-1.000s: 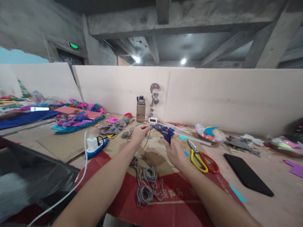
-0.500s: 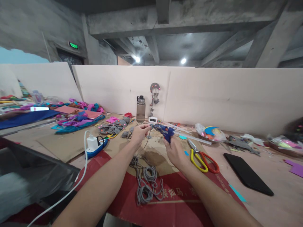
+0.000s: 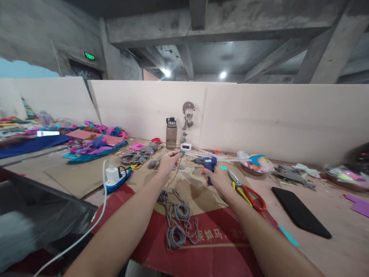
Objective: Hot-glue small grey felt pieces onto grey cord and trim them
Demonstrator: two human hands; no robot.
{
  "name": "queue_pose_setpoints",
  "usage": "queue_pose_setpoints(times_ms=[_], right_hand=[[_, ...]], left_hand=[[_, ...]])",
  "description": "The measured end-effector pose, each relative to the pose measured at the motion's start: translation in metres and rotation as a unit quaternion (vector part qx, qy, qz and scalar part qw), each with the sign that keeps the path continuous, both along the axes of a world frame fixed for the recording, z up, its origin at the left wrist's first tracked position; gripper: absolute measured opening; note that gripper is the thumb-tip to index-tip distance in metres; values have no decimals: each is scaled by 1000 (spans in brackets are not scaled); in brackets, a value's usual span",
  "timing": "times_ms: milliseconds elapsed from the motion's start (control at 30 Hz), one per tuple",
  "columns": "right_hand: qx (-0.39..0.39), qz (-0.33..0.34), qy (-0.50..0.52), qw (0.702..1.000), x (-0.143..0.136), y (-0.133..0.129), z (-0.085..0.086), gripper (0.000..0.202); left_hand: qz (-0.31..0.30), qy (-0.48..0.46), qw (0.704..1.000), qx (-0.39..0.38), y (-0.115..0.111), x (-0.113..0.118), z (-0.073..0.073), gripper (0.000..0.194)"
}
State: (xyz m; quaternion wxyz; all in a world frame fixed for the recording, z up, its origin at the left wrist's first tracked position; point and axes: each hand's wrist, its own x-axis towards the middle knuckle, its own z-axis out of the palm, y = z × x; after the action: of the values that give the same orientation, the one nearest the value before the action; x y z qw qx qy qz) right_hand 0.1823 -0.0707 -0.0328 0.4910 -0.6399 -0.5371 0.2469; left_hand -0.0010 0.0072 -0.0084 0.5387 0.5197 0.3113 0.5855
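Observation:
Between the fingertips of my left hand (image 3: 170, 161) is a small grey-blue piece (image 3: 182, 153), too small to name surely. A grey cord (image 3: 176, 175) hangs below those fingers towards loose coils of cord (image 3: 180, 223) on the red and brown cardboard (image 3: 207, 246). My right hand (image 3: 217, 181) grips the handle of a blue hot glue gun (image 3: 210, 163), its nozzle pointing left and apart from the piece. A glue stick reaches out of the gun's back. Scissors (image 3: 248, 194) with red and yellow handles lie just right of my right hand.
A water bottle (image 3: 171, 134) and a small white clock (image 3: 186, 146) stand by the board. Grey felt pieces (image 3: 138, 154) and a blue power strip (image 3: 117, 182) are at left. A black phone (image 3: 301, 211) and a bowl (image 3: 255, 169) of scraps lie right.
My right hand has drawn the glue gun to the right and slightly down, away from my left fingers. The left hand stays nearly in place, with the small piece now showing.

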Motion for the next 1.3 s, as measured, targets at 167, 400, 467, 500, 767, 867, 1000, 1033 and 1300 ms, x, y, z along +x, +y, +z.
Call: queue_pose_setpoints(times_ms=[167, 400, 467, 500, 767, 867, 1000, 1033, 1300], right_hand=[[-85, -15, -92, 992, 21, 9, -7, 15], [123, -78, -145, 979, 6, -4, 10, 19], [125, 13, -1, 992, -12, -7, 15, 25], [132, 61, 88, 985, -21, -8, 18, 30], [67, 177, 354, 916, -50, -22, 25, 46], [100, 109, 296, 944, -45, -18, 22, 39], [131, 62, 204, 968, -38, -12, 17, 28], [136, 57, 190, 971, -37, -11, 16, 26], [156, 15, 134, 979, -32, -8, 13, 24]], left_hand=[[29, 60, 996, 63, -7, 5, 0, 25], [129, 192, 939, 255, -25, 10, 4, 6], [130, 212, 919, 306, -30, 12, 4, 5], [132, 227, 908, 326, -33, 13, 4, 5], [134, 288, 895, 312, -44, 18, 4, 6], [97, 242, 932, 251, -45, 20, 4, 8], [50, 181, 964, 189, -46, 22, 6, 12], [43, 174, 968, 178, -46, 22, 7, 13], [-8, 128, 985, 119, -46, 25, 6, 13]])
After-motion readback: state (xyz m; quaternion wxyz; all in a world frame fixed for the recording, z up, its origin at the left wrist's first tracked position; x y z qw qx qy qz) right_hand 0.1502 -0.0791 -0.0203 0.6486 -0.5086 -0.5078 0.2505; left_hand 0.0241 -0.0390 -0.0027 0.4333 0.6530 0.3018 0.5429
